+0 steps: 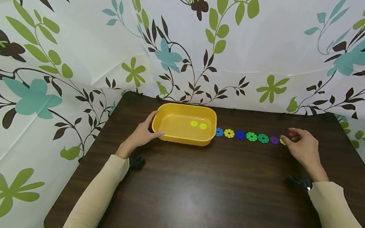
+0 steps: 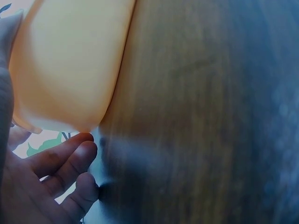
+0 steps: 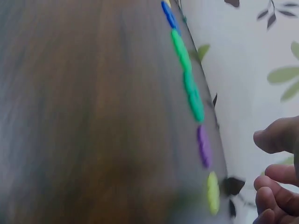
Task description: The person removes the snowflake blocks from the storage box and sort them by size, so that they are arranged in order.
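Observation:
A yellow plastic bin [image 1: 187, 140] stands towards the back of the table. My left hand [image 1: 142, 132] grips its left end, thumb over the near corner and fingers along the outside wall. Inside lie two yellow notched discs [image 1: 194, 123]. From the bin's right side runs a row of flat notched discs: blue [image 1: 219, 132], yellow [image 1: 229, 133], dark blue [image 1: 240, 134], green [image 1: 252, 136], teal [image 1: 263, 138], purple [image 1: 274, 140] and a yellow end disc [image 3: 213, 193]. My right hand [image 1: 304, 147] hovers by that end disc, thumb and fingers apart, holding nothing.
The dark wooden table [image 1: 196, 185] extends in front of the row. A white cloth [image 1: 253, 62] printed with leaves and flowers hangs behind the table and down its left side. Each wrist wears a black strap [image 1: 301, 183].

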Available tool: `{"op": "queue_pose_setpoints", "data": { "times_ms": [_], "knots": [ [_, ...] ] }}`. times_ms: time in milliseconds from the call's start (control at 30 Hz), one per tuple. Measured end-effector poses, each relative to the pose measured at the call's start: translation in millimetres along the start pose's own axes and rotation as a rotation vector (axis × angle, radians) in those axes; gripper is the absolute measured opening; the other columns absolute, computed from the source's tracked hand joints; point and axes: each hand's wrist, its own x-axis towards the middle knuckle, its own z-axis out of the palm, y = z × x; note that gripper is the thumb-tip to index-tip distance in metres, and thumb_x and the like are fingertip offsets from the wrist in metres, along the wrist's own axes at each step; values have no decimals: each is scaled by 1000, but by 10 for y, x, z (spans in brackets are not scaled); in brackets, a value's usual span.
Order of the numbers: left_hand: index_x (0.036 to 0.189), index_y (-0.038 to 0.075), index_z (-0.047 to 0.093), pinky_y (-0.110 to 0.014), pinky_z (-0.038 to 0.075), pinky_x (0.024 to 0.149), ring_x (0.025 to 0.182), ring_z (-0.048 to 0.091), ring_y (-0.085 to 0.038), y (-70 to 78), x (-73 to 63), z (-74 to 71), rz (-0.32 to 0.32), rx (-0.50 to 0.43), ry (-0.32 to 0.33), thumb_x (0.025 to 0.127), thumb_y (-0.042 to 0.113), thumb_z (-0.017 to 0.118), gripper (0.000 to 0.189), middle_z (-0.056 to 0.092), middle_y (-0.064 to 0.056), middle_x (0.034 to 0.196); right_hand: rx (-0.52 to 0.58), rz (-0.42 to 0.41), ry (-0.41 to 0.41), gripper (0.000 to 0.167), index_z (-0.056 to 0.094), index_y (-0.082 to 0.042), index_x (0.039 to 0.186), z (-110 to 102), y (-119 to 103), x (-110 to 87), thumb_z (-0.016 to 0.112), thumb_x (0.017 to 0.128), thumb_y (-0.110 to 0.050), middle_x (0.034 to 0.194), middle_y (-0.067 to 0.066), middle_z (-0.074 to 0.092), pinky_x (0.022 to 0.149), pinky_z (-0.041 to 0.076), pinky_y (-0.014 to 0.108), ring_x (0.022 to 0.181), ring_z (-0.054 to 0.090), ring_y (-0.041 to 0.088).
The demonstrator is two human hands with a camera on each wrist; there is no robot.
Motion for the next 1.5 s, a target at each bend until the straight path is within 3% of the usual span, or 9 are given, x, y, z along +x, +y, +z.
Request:
{"op": "queue_pose_setpoints", "data": {
  "times_ms": [300,467,567,700,767,900,1167,1400,1500],
  "knots": [
    [176,32,14,-78,29,127,157,41,-48,-40,-4,-1,-7,6,3,91,71,77,113,33,-22,178,65,-142,-6,48,69,9,135,34,-516,121,80,98,-19,116,32,72,72,34,10,100,68,43],
    [175,33,15,-76,31,128,158,42,-47,-74,-7,-5,-11,3,14,91,68,79,111,35,-22,177,91,-216,-39,47,70,8,134,153,-812,184,82,97,-19,114,29,72,80,46,30,100,69,42],
    [175,36,15,-75,32,128,158,42,-47,-175,43,10,-4,-1,14,90,69,80,111,35,-20,177,112,-247,-67,45,71,7,132,213,-998,199,82,97,-20,113,28,72,82,50,43,100,69,42],
    [175,35,15,-78,34,124,155,44,-49,-203,68,15,5,15,18,89,72,78,112,36,-24,176,121,-258,-112,42,74,6,128,264,-1251,226,82,98,-23,114,27,74,84,53,48,101,69,40],
    [175,30,16,-78,33,125,155,44,-50,-96,10,-4,7,14,19,91,71,77,112,36,-26,175,121,-261,-139,42,74,5,127,289,-1365,248,81,99,-25,117,27,76,86,55,51,102,70,40],
    [175,29,16,-76,33,127,155,44,-50,-51,-15,-13,12,12,22,91,70,77,112,36,-26,175,128,-287,-197,42,74,5,128,375,-1568,289,81,99,-24,120,28,76,91,59,58,104,71,40],
    [175,30,17,-73,34,127,155,45,-49,-122,40,-11,38,18,23,90,71,78,113,36,-27,175,128,-304,-322,43,74,3,132,630,-1946,306,82,99,-24,122,24,75,96,62,55,107,70,38],
    [176,30,15,-76,35,125,154,45,-51,-80,44,-10,43,13,13,91,72,77,113,37,-27,174,126,-393,-398,45,74,4,133,867,-2255,301,84,97,-21,120,22,76,92,61,50,105,70,35],
    [176,30,15,-76,37,123,153,47,-50,-138,91,8,51,20,14,90,72,77,113,39,-27,173,112,-407,-445,46,73,5,133,953,-2368,309,83,98,-23,125,23,75,95,62,51,110,71,37]
  ]
}}
